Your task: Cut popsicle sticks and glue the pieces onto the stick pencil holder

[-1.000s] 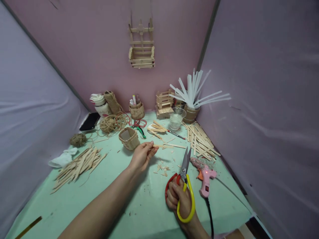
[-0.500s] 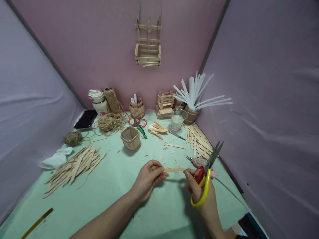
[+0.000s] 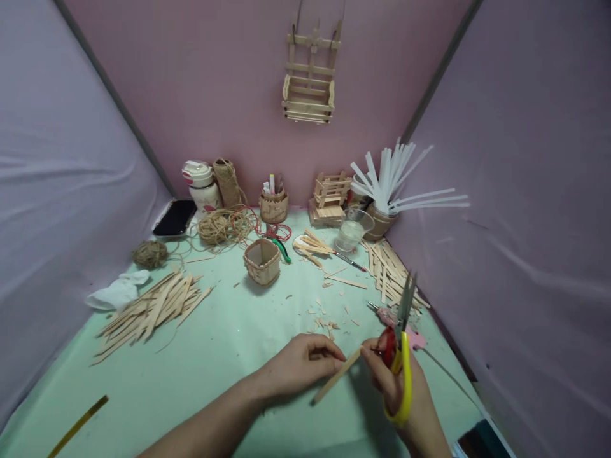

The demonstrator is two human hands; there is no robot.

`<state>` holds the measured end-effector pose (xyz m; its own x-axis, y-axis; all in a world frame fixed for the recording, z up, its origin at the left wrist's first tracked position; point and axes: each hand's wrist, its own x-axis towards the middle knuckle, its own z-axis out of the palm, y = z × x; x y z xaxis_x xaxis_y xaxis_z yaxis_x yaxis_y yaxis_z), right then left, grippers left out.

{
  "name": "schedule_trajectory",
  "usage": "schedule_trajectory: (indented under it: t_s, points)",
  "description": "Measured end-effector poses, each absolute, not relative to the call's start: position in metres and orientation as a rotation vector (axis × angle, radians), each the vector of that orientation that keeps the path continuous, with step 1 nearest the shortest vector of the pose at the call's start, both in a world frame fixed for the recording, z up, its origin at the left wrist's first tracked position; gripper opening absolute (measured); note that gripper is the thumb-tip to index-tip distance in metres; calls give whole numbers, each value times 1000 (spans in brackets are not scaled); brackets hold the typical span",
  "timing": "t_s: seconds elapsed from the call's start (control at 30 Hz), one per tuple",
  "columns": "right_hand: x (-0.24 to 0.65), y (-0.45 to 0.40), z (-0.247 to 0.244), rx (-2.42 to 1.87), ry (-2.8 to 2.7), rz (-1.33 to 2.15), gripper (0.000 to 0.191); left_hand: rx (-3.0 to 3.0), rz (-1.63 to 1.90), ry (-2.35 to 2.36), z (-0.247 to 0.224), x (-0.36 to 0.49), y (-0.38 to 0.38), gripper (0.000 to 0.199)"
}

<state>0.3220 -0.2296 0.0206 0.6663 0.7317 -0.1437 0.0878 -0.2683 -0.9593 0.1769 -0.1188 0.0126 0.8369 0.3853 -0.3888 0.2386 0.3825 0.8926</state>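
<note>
A thin flat wooden stick [image 3: 334, 380] slants between my hands above the table. My left hand [image 3: 305, 366] has its thumb and fingers curled together, their tips at the middle of the stick. My right hand [image 3: 398, 381] pinches the stick's upper end between thumb and finger. Scissors [image 3: 405, 375] with yellow and red handles hang in that same hand, blades pointing up and away. Beyond my hands lie small wood chips [image 3: 327, 326]. Behind the scissors a pink-handled tool [image 3: 386, 316], possibly a glue gun, is partly hidden.
A small wooden basket [image 3: 262, 270] stands mid-table. Flat stick piles lie left [image 3: 153, 312] and right [image 3: 389, 270]. Behind are twine [image 3: 222, 226], a clear cup [image 3: 352, 232], a pot of white strips [image 3: 380, 224] and a bottle [image 3: 203, 191]. A stick-built swing [image 3: 309, 95] hangs on the wall.
The stick has turned from level to slanting, its free end now towards me. My left fingers have moved from its left end to its middle. The camera view has shifted.
</note>
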Motion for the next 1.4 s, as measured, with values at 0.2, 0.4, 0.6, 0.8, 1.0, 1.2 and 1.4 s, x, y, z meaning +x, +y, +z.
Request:
schedule_trajectory:
  t_s: [0.2, 0.4, 0.6, 0.8, 1.0, 1.2, 1.4]
  points:
    - [312, -231, 18, -1791, -790, 727, 33, 1344, 103, 633, 5, 176, -123, 19]
    - [310, -233, 3, -1805, -791, 716, 34, 1318, 93, 663, 3, 176, -124, 15]
    - [312, -258, 7, -1743, -909, 884, 34, 1089, 290, 790, 10, 174, -117, 28]
    - [308, -283, 37, -1825, -988, 1200, 28, 1076, 321, 811, 9, 171, -120, 23]
    - [298, -289, 41, -1958, -970, 1294, 14, 1087, 277, 791, 4, 171, -130, 21]
    - [295, -278, 51, -2130, -1058, 1472, 17, 1092, 260, 766, 2, 169, -134, 20]
    - [296, -269, 57, -2166, -1077, 1557, 22, 1103, 247, 785, 1, 169, -131, 20]
